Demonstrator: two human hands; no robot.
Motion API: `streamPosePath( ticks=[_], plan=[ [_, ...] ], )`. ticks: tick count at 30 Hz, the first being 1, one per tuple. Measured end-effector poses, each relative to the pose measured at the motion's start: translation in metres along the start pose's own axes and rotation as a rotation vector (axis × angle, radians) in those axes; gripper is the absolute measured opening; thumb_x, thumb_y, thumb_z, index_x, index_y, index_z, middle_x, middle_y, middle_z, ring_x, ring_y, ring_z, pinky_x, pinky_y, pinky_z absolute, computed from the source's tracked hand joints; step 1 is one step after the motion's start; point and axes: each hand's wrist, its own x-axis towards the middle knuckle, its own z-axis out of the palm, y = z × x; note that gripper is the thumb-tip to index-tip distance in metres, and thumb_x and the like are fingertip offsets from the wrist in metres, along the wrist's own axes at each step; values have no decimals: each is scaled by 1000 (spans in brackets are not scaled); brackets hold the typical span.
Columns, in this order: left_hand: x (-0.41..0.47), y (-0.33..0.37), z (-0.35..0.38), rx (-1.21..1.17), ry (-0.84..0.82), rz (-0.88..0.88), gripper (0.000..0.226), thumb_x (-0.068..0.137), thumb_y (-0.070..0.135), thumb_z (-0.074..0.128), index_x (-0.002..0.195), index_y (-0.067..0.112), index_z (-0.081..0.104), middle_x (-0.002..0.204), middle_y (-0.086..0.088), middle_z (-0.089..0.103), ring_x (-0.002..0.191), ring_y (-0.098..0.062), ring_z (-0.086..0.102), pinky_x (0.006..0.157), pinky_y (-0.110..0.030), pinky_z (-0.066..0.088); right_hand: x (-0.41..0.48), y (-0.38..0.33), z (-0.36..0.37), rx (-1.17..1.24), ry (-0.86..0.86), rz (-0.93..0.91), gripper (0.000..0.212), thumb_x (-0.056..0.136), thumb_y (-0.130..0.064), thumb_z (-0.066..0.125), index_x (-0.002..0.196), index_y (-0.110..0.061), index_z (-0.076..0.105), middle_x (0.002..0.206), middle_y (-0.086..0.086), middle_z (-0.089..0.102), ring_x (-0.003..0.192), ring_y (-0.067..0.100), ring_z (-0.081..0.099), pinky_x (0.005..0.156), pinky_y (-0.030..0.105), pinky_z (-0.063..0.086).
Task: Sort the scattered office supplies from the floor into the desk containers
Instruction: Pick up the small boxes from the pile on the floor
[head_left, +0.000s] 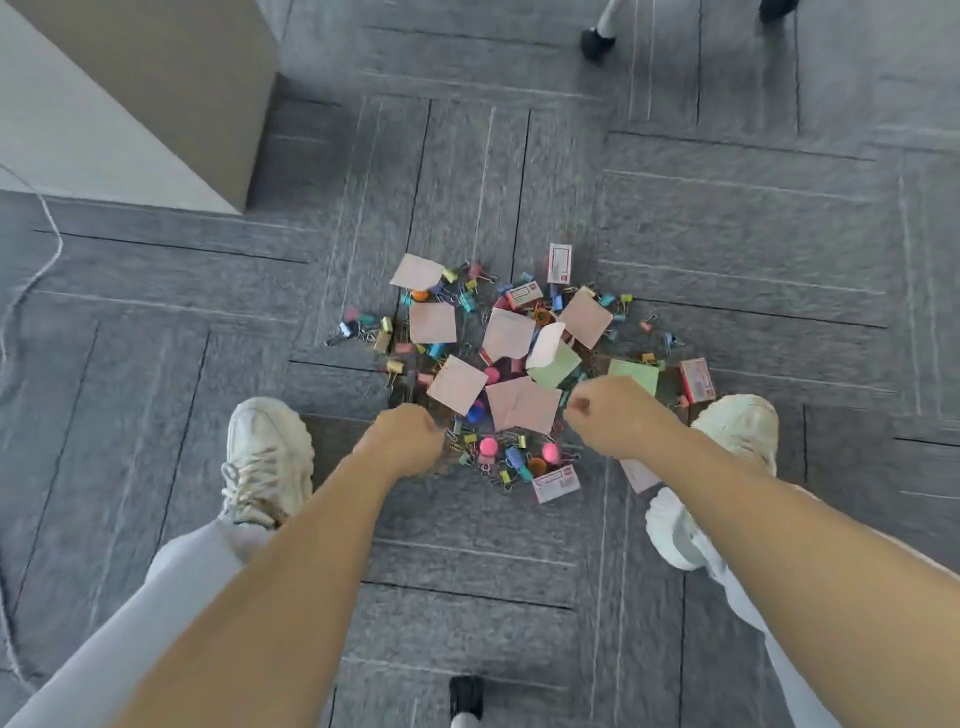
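- Straight down we look, and the pile of office supplies (511, 364) sits in the middle of the grey carpet floor (727, 234), right between the person's two white sneakers.
- Pink sticky notes (432, 322) lie scattered across it, with green notes (553, 366) toward its right side.
- Coloured binder clips (470, 301) are tangled all through the heap, and a few have strayed to its left fringe.
- Small red-and-white boxes are spread about: one (558, 262) at the far edge, one (696, 379) at the right by the right sneaker (737, 426), and one (556, 483) at the near edge.
- Round pink pieces (488, 446) show at the near edge, between the two wrists.
- The left hand (410, 439) hangs over the near-left edge of the pile; its grip is folded together and nothing shows inside it.
- The right hand (610, 415) hangs over the near-right edge, covering part of a green note; its grip is curled in too, thumb against the fingers, with no item visible in it.
- The left sneaker (267, 457) is planted just left of the left hand.
- At the far-left corner stands a white-topped piece of furniture (78, 104), and a white cord (31, 280) trails over the floor beside it.
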Motion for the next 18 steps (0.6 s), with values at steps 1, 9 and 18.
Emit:
streamPosePath(
  ticks=[1,9,18],
  plan=[
    [18,-4,3,-25,56,0,23,89,24,51,89,9,69,91,-11,70,81,-27,65,70,-31,52,17,1,9,4,-8,5,25,97,-31,47,92,-15,66,95,10,68,85,28,63,77,38,54],
    [124,-38,37,-45,299,-115,30,92,12,53,121,6,57,124,-19,50,107,-38,55,85,-46,50,96,18,76,2,-66,49,16,96,-28,49,104,-24,63,109,7,68,90,27,62,80,39,54],
    [157,-51,54,-147,350,-162,34,73,27,68,96,5,56,100,-15,61,92,-35,59,77,-44,53,131,-5,121,-222,63,-35,66,87,-19,68,140,-26,29,141,8,26,99,31,60,66,42,48]
  ],
)
